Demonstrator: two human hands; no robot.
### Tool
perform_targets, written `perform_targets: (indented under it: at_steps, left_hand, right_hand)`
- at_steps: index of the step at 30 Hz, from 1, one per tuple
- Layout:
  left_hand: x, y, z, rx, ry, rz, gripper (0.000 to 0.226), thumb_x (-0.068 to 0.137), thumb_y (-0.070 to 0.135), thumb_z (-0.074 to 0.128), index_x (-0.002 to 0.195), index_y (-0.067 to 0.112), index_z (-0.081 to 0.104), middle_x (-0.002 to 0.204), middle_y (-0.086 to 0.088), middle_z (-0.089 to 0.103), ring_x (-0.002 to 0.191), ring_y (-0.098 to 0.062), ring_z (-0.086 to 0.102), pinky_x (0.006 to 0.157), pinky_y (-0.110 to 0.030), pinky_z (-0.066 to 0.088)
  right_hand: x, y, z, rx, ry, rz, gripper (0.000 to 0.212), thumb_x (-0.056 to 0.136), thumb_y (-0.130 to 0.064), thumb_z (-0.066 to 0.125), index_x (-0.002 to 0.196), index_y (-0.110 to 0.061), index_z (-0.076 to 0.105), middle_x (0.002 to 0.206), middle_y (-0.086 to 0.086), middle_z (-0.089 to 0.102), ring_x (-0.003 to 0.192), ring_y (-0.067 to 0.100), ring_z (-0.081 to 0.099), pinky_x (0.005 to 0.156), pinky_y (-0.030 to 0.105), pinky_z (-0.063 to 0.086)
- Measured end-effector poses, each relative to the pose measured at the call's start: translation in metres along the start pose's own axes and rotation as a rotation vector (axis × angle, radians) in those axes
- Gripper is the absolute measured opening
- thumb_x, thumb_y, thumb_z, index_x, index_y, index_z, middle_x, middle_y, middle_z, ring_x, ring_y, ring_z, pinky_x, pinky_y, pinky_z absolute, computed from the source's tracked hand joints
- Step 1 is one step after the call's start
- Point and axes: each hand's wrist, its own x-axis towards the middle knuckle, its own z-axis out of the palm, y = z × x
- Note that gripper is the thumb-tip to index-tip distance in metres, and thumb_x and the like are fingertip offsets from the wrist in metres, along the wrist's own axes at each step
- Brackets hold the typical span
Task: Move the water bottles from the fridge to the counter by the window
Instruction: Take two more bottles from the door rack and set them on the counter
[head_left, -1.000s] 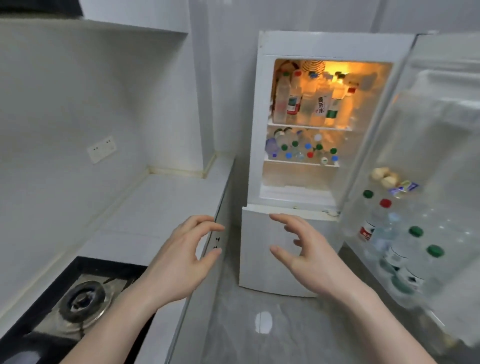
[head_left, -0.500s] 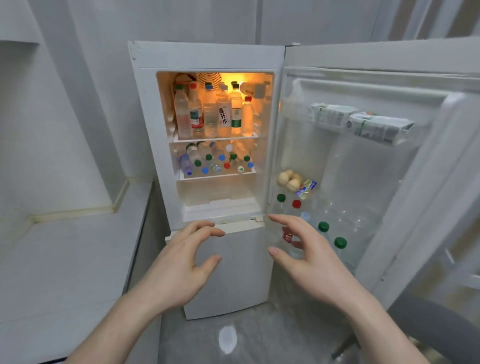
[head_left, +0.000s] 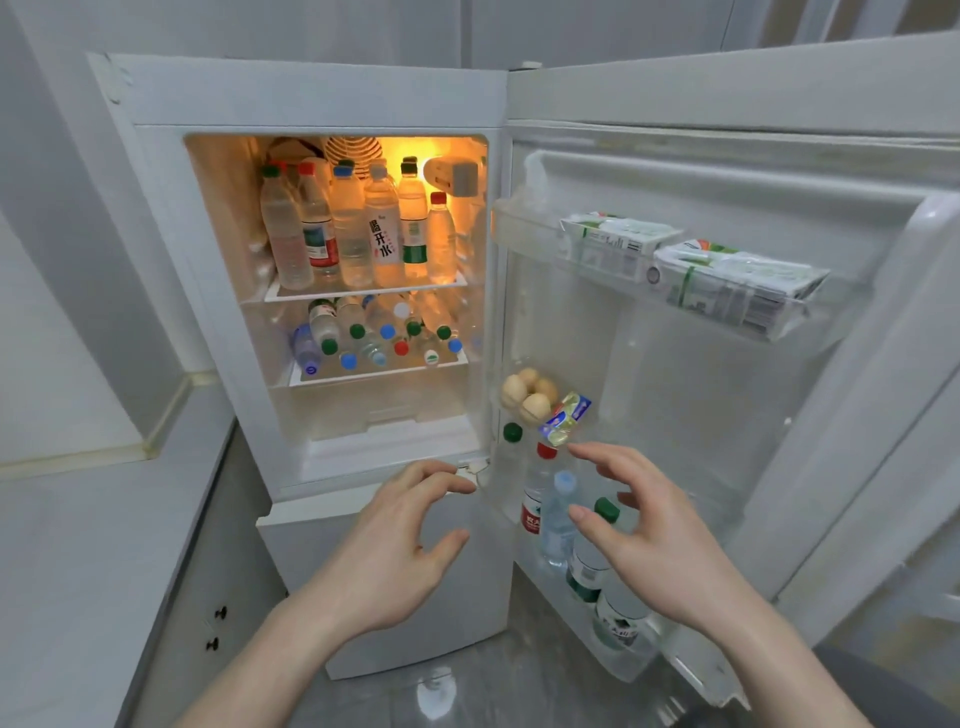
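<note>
In the open fridge (head_left: 156, 218), shelves packed with water bottles (head_left: 358, 234), left hand (head_left: 395, 551) and right hand (head_left: 654, 545) empty, fingers loose.

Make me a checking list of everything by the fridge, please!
Surface: grey counter left of the fridge, bare where shown.
Job's things: upright bottles on the top shelf; lying bottles on the second shelf; more door bottles in the lowest door rack.
Clutter: cartons in the top door rack; eggs and a small packet in the middle one.
Hands: left hand and right hand open, holding nothing.
Cables: nothing seen.
Surroundings: white walls, glossy grey floor.
</note>
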Motion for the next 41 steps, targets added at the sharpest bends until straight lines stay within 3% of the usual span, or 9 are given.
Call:
perform_targets:
  at_steps: [5, 10, 16, 20, 26, 29, 32, 37, 41]
  left_hand:
    - [0.032, -0.003, 0.01, -0.005, -0.045, 0.006, 0.034, 0.095, 0.04, 0.063, 0.127, 0.047, 0.054, 0.139, 0.031, 0.039, 0.127, 0.003, 0.045, 0.101, -0.015, 0.034]
    - [0.066, -0.02, 0.009, -0.018, -0.081, 0.018, 0.035, 0.096, 0.04, 0.063, 0.129, 0.046, 0.054, 0.139, 0.031, 0.038, 0.109, 0.003, 0.049, 0.089, -0.01, 0.033]
    - [0.104, -0.053, 0.008, -0.041, -0.155, 0.103, 0.035, 0.097, 0.042, 0.06, 0.131, 0.045, 0.053, 0.14, 0.029, 0.038, 0.125, 0.003, 0.044, 0.094, -0.014, 0.037]
    - [0.125, -0.065, 0.015, -0.052, -0.225, 0.196, 0.037, 0.098, 0.041, 0.06, 0.134, 0.042, 0.052, 0.141, 0.029, 0.039, 0.133, 0.005, 0.04, 0.111, -0.021, 0.036]
    - [0.152, -0.065, 0.042, -0.089, -0.373, 0.37, 0.037, 0.098, 0.039, 0.06, 0.134, 0.04, 0.053, 0.134, 0.03, 0.042, 0.117, 0.007, 0.045, 0.104, -0.02, 0.038]
    - [0.157, -0.056, 0.059, -0.108, -0.436, 0.428, 0.037, 0.097, 0.039, 0.059, 0.133, 0.04, 0.053, 0.131, 0.029, 0.044, 0.11, 0.002, 0.053, 0.099, -0.025, 0.044]
    - [0.16, -0.047, 0.086, -0.11, -0.537, 0.495, 0.04, 0.095, 0.039, 0.06, 0.134, 0.039, 0.051, 0.133, 0.026, 0.041, 0.107, -0.005, 0.058, 0.098, -0.032, 0.048]
    - [0.16, -0.032, 0.123, -0.074, -0.607, 0.545, 0.059, 0.094, 0.035, 0.061, 0.148, 0.035, 0.037, 0.145, 0.021, 0.03, 0.115, -0.017, 0.059, 0.1, -0.038, 0.048]
    - [0.162, -0.023, 0.148, -0.002, -0.622, 0.552, 0.06, 0.091, 0.03, 0.058, 0.145, 0.034, 0.033, 0.139, 0.011, 0.035, 0.107, -0.029, 0.062, 0.091, -0.047, 0.052]
  right_hand:
    - [0.015, 0.019, -0.001, -0.03, -0.005, 0.023, 0.051, 0.093, -0.027, 0.075, 0.133, -0.051, 0.056, 0.136, -0.039, 0.049, 0.127, -0.016, 0.046, 0.105, 0.019, 0.04]
    - [0.038, 0.029, 0.007, -0.047, 0.016, 0.06, 0.05, 0.093, -0.026, 0.075, 0.132, -0.051, 0.057, 0.135, -0.038, 0.051, 0.124, -0.014, 0.049, 0.09, 0.003, 0.039]
    - [0.059, 0.034, 0.03, -0.05, 0.131, 0.152, 0.045, 0.09, -0.024, 0.078, 0.125, -0.049, 0.063, 0.127, -0.032, 0.061, 0.112, -0.01, 0.059, 0.081, 0.006, 0.042]
    - [0.064, 0.03, 0.035, -0.02, 0.241, 0.198, 0.044, 0.09, -0.013, 0.077, 0.114, -0.048, 0.07, 0.12, -0.029, 0.066, 0.104, -0.002, 0.067, 0.077, 0.014, 0.047]
    - [0.037, 0.02, 0.035, -0.019, 0.48, 0.24, 0.037, 0.091, 0.002, 0.073, 0.101, -0.033, 0.078, 0.113, -0.017, 0.072, 0.098, 0.01, 0.072, 0.083, 0.022, 0.053]
    - [0.01, 0.012, 0.036, -0.128, 0.583, 0.237, 0.036, 0.088, 0.006, 0.074, 0.096, -0.03, 0.078, 0.106, -0.016, 0.074, 0.104, 0.008, 0.07, 0.089, 0.018, 0.05]
    - [-0.021, 0.01, 0.046, -0.224, 0.679, 0.281, 0.037, 0.085, 0.01, 0.074, 0.091, -0.026, 0.078, 0.099, -0.013, 0.074, 0.096, 0.009, 0.07, 0.085, 0.015, 0.049]
    - [-0.055, 0.028, 0.062, -0.208, 0.566, 0.497, 0.047, 0.089, 0.001, 0.075, 0.105, -0.043, 0.071, 0.114, -0.017, 0.069, 0.087, 0.012, 0.07, 0.074, 0.023, 0.054]
    - [-0.061, 0.044, 0.065, -0.231, 0.414, 0.629, 0.048, 0.091, -0.015, 0.074, 0.121, -0.05, 0.06, 0.132, -0.032, 0.055, 0.09, 0.004, 0.069, 0.074, 0.014, 0.051]
